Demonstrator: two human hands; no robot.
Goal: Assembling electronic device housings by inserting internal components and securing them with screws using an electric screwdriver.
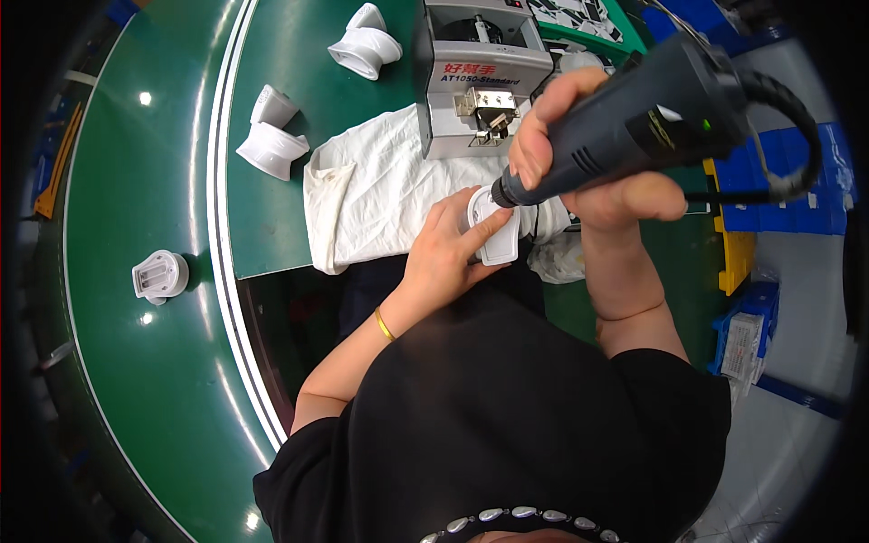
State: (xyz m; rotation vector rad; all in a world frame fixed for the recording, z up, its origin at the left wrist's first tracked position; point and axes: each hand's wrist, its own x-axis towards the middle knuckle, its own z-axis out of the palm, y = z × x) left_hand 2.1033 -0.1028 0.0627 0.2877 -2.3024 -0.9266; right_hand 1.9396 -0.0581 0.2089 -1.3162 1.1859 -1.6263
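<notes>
My right hand (pixel 579 154) is wrapped round a dark grey electric screwdriver (pixel 625 127), a cable running from its rear end. The tool slants down to the left, and its tip meets a white plastic housing (pixel 498 242). Around that housing my left hand (pixel 448 244) is closed, the thumb lying across its face near the tip. Any screw under the tip is hidden. Beneath and beyond the hands a white cloth (pixel 371 185) is spread at the table's edge.
A grey tape dispenser (pixel 489 81) stands beyond my hands. White plastic parts (pixel 272 149) (pixel 365 47) sit on the green table at left. Another white housing (pixel 160 276) rests on the green surface past the white rails. Blue bins (pixel 787 185) are at right, a green tray (pixel 588 20) at the back.
</notes>
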